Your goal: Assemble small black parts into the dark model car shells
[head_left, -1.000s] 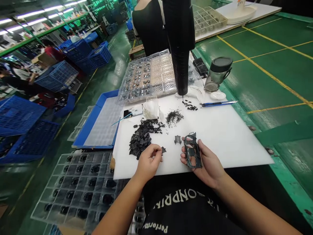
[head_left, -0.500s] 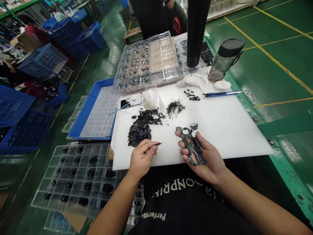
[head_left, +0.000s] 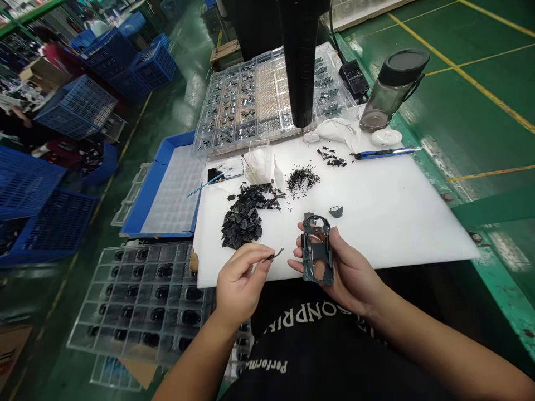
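Between the thumb and fingertips of my left hand is a thin small black part. My right hand holds a dark grey plastic frame with cut-out openings, palm up, over the front edge of the white board. A small curved grey piece lies on the board just beyond the frame. Past my left hand is a heap of flat black pieces. Farther off sit a scatter of tiny black bits and a few small black pieces.
A black electric screwdriver hangs above the board. Behind are clear compartment trays; a blue tray and another compartment tray stand left. A bottle, white case and blue pen sit right.
My right hand has turned the frame more upright and face-on, and shifted slightly left. The small black part in my left hand has moved slightly right. The view has shifted a little.
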A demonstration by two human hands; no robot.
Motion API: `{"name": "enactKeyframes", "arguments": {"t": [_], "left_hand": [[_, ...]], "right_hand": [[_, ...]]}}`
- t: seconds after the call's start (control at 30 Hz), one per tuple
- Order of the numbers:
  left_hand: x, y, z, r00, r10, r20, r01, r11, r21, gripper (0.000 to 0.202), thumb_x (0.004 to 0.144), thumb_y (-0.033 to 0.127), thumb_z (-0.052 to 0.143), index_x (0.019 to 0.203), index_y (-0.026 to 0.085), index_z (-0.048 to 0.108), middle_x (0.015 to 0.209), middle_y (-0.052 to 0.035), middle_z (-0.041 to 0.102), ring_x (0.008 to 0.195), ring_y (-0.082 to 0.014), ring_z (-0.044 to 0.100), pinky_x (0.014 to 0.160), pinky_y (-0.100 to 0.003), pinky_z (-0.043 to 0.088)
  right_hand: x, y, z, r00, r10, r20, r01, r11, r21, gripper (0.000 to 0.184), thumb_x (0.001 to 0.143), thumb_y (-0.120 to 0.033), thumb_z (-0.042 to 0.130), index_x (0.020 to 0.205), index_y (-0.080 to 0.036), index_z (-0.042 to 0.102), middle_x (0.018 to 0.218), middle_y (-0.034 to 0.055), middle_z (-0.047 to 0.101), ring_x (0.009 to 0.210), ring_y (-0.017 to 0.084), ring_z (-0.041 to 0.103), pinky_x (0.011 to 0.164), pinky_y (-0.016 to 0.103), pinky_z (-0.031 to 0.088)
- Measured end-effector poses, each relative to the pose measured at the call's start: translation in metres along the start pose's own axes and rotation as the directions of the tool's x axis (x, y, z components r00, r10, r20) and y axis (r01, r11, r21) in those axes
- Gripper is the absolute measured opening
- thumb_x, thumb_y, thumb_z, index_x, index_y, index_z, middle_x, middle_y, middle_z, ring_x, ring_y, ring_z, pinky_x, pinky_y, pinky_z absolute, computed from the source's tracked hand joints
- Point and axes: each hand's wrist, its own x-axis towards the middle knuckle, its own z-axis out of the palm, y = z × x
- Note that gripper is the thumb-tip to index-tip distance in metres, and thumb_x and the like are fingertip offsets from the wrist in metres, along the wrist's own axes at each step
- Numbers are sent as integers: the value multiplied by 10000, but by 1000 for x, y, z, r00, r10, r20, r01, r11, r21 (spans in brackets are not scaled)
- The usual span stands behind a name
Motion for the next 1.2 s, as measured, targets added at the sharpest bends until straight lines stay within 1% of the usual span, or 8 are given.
{"name": "enactKeyframes", "arguments": {"t": [0.07, 0.1, 0.2, 0.27, 0.4, 0.8, 1.0, 1.2], "left_hand": [[3, 10, 3, 978, 207, 28, -209, 967, 142, 212, 879, 102, 593, 1057, 197, 658, 1003, -62, 678, 922, -160, 643, 797, -294, 547], [5, 17, 5, 947, 315, 67, -322, 917, 238, 232, 870, 87, 594, 1075, 184, 646, 1009, -71, 681, 926, -167, 638, 794, -303, 540], [13, 34, 15, 829, 513, 224, -551, 679, 485, 212, 875, 80, 558, 1071, 118, 629, 995, -106, 693, 873, -193, 620, 728, -333, 507], [18, 42, 23, 790, 536, 297, -596, 557, 579, 193, 894, 99, 511, 1044, 86, 633, 965, -116, 697, 833, -208, 611, 669, -343, 471], [21, 49, 32, 787, 470, 400, -604, 453, 656, 212, 909, 112, 452, 980, 76, 648, 889, -110, 691, 780, -216, 606, 622, -349, 412], [13, 49, 42, 813, 343, 470, -582, 448, 679, 167, 838, 90, 492, 936, 89, 628, 839, -88, 629, 701, -203, 532, 597, -344, 343], [15, 49, 40, 792, 291, 537, -608, 449, 654, 173, 866, 113, 486, 945, 97, 638, 860, -86, 635, 743, -215, 541, 601, -342, 332], [14, 46, 42, 810, 303, 502, -585, 470, 661, 161, 860, 113, 500, 927, 99, 646, 831, -80, 645, 739, -216, 556, 593, -345, 320]], "right_hand": [[2, 4, 1, 1000, -20, -8, 20, 1000, -13, 350, 980, -405, 513, 1180, -157, 659, 973, 79, 713, 911, 204, 691, 882, 389, 565], [3, 5, 1, 1000, -24, -13, 23, 1000, -17, 353, 969, -413, 535, 1177, -158, 663, 968, 78, 716, 904, 196, 689, 860, 355, 569], [6, 10, -1, 1000, 2, -5, -2, 1000, -17, 405, 948, -468, 554, 1184, -159, 669, 975, 79, 723, 895, 166, 679, 834, 269, 552], [6, 13, -2, 999, 32, 18, -32, 999, -14, 439, 934, -510, 553, 1182, -169, 677, 993, 74, 726, 932, 166, 669, 879, 260, 528], [7, 16, -7, 999, 34, 21, -34, 999, -12, 443, 909, -533, 571, 1173, -197, 690, 1030, 56, 724, 1029, 178, 640, 993, 268, 456], [4, 19, -6, 999, -35, -20, 33, 997, -72, 435, 915, -545, 542, 1172, -224, 687, 1010, 44, 714, 1054, 198, 630, 1071, 309, 402], [3, 19, -10, 999, -33, -27, 30, 993, -112, 425, 917, -566, 519, 1160, -268, 700, 1011, 32, 724, 1023, 198, 651, 1021, 310, 464], [4, 20, -11, 999, -31, -27, 27, 991, -130, 449, 915, -581, 515, 1191, -270, 685, 1040, 32, 725, 1028, 200, 652, 1017, 315, 471]]}}
